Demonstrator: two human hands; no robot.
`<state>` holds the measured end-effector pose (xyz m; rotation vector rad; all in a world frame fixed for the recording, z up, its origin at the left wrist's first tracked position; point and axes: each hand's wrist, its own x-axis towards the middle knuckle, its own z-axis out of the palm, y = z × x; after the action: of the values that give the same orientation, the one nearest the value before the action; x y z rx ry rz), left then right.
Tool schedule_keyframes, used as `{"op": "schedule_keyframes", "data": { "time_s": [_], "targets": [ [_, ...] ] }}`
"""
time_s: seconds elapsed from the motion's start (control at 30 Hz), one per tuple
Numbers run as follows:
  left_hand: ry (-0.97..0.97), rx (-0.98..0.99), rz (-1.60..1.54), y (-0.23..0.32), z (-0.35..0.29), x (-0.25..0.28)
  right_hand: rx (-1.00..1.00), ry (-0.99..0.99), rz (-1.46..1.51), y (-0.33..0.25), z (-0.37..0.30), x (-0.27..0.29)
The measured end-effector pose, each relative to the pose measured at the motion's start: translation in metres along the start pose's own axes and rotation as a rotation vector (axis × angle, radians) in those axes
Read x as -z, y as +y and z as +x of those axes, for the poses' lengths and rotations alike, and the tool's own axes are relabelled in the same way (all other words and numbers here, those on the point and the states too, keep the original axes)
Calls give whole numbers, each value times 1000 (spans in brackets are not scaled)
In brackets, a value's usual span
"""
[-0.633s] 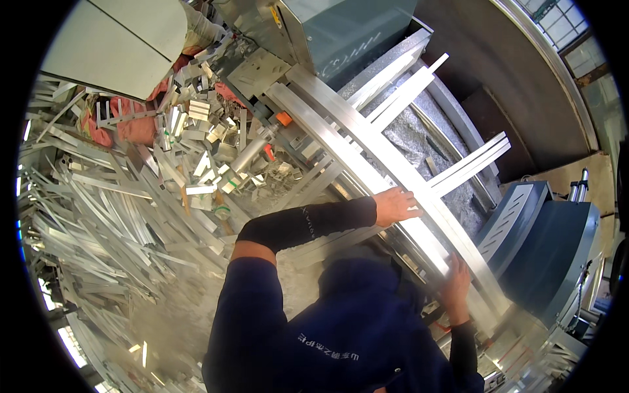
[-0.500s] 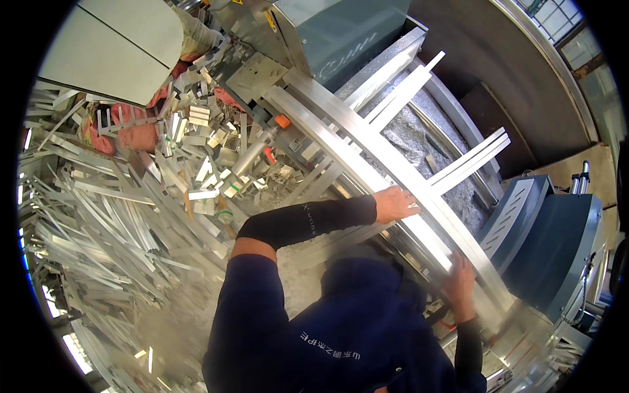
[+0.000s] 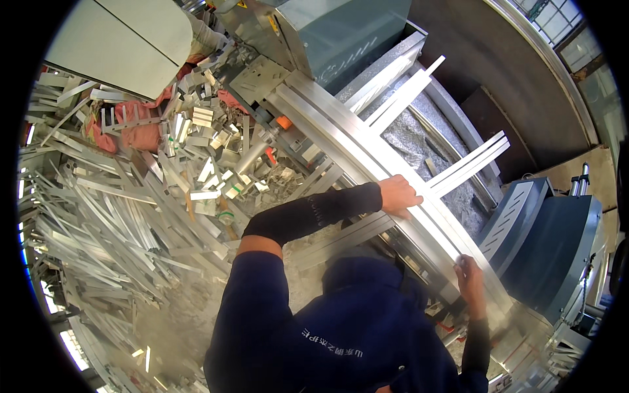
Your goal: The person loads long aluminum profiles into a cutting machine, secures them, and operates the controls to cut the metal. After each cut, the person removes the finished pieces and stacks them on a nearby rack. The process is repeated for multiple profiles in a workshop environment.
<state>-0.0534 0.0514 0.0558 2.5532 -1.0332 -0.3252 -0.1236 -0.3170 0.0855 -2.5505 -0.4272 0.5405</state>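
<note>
Long silver metal profiles (image 3: 434, 229) lie side by side across the machine bed, running from upper left to lower right. My left hand (image 3: 398, 195) is closed over them near the middle, its fingers curled on the top and far side. Farther right, my right hand (image 3: 470, 278) bends its fingers against the near side of the same profiles, thumb and fingertips close together. Two pairs of support bars, an upper pair (image 3: 407, 95) and a right-hand pair (image 3: 470, 164), stick out beyond the profiles. Both forearms wear black sleeves.
Blue-grey machine housings stand at the upper end (image 3: 347, 42) and the right end (image 3: 553, 245) of the bed. Metal shavings (image 3: 406, 141) fill the tray behind it. Offcut pieces (image 3: 209, 131) and long strips (image 3: 111, 216) cover the floor at left. A pale cabinet (image 3: 121, 42) stands at upper left.
The near profile has moved away from me, closing the gap to the far one. My left hand has moved slightly farther and curled up; my right fingers have bent in.
</note>
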Motion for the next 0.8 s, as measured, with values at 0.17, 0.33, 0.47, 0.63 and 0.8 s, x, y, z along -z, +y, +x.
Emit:
{"op": "schedule_keyframes", "data": {
  "time_s": [0.17,0.33,0.47,0.63,0.8],
  "targets": [
    [729,-18,-12,17,-20,2,220,205,-181,-8,-2,-11],
    [1159,803,-930,56,-73,-69,262,346,-182,-8,9,-21],
    [1197,1036,-1832,77,-56,-83,179,193,-77,-5,11,-6],
    [1173,783,-2190,88,19,-125,-64,6,283,10,16,6],
    [1308,884,-2035,100,32,-101,-2,-28,247,7,13,33]
  ]
}}
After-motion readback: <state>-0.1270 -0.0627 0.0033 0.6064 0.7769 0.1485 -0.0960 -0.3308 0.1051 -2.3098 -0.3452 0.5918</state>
